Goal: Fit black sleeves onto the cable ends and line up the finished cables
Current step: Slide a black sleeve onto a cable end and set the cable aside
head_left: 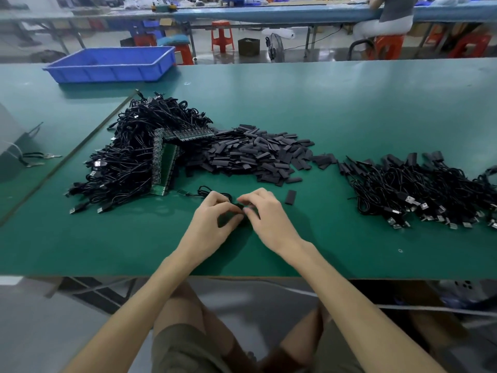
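Head view: a green matte table (349,109) fills the middle of the frame, its near edge running across the lower third and a pale strip slanting over its left part. In the lower centre the left hand (215,219) and the right hand (265,211) meet fingertip to fingertip. Each grip is closed, curled fingers pinching the near end of a thin black cable (212,190) that loops away to the left on the table. The end itself is hidden between the fingers, so whether a sleeve sits on it cannot be told. Just right of the hands lies a single flat black sleeve (290,197). Above them spreads a pile of loose black sleeves (252,154), touching at its left a heap of black cables with metal plugs (121,168) and green circuit-board strips (164,162). At the right edge, finished sleeved cables (419,189) lie side by side, plugs towards the near edge. Bare green surface lies between the hands and this row, and beyond the piles. A blue plastic tray (113,63) stands at the upper left by the far edge. Behind are red plastic stools (222,35), a floor fan (275,47) and a seated person (390,17) at a long blue-topped table (269,12).
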Tool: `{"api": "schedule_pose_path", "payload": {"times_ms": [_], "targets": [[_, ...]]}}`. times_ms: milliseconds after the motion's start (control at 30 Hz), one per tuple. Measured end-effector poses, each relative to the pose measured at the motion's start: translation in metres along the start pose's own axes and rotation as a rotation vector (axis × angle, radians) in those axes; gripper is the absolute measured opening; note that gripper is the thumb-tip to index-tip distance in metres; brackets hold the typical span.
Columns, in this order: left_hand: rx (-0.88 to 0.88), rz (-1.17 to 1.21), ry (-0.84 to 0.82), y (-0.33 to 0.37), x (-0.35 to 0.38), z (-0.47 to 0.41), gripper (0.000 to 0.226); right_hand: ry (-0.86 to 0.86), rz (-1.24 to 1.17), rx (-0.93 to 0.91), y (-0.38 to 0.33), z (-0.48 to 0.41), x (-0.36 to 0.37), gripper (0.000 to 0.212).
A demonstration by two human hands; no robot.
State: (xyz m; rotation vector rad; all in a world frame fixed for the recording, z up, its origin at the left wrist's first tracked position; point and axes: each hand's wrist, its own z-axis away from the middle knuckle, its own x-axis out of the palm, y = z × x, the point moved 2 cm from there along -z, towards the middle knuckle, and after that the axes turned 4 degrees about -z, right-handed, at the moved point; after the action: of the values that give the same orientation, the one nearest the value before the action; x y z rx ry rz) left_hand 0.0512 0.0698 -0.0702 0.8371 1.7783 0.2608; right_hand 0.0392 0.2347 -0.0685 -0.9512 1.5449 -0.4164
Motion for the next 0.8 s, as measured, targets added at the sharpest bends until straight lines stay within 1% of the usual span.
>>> {"api": "schedule_pose_path", "payload": {"times_ms": [33,100,200,267,333,400,467,533,600,700,800], "targets": [[-0.002,-0.047,0.011,0.0,0.001,0.001,0.012,-0.003,0.014,0.007,0.0,-0.002,0.003,0.028],[-0.063,-0.078,0.064,-0.002,-0.001,0.002,0.012,-0.01,0.032,0.02,0.001,-0.003,0.007,0.028],[-0.222,-0.01,0.172,-0.009,-0.007,-0.002,0.01,-0.011,0.008,0.04,0.005,-0.005,0.008,0.026],[-0.309,0.041,0.236,-0.012,-0.01,-0.003,0.006,-0.001,-0.023,0.06,0.006,-0.005,0.008,0.019],[-0.38,0.077,0.292,-0.015,-0.012,-0.003,0.011,0.011,-0.021,0.064,0.006,-0.004,0.007,0.011],[-0.428,0.089,0.287,-0.017,-0.013,-0.002,0.023,0.044,-0.015,0.06,0.007,-0.002,0.005,0.008],[-0.429,0.05,0.224,-0.019,-0.011,-0.003,0.033,0.102,-0.023,0.064,0.008,0.002,-0.001,0.008],[-0.395,-0.021,0.148,-0.018,-0.008,-0.004,0.035,0.153,-0.046,0.075,0.01,0.005,-0.011,0.008],[-0.353,-0.072,0.108,-0.015,-0.005,-0.005,0.029,0.18,-0.081,0.089,0.015,0.009,-0.023,0.008],[-0.302,-0.148,0.101,-0.01,-0.003,-0.007,0.015,0.2,-0.086,0.108,0.025,0.018,-0.04,0.011],[-0.262,-0.248,0.114,-0.009,-0.007,-0.01,0.016,0.21,-0.047,0.117,0.031,0.027,-0.046,0.014]]}}
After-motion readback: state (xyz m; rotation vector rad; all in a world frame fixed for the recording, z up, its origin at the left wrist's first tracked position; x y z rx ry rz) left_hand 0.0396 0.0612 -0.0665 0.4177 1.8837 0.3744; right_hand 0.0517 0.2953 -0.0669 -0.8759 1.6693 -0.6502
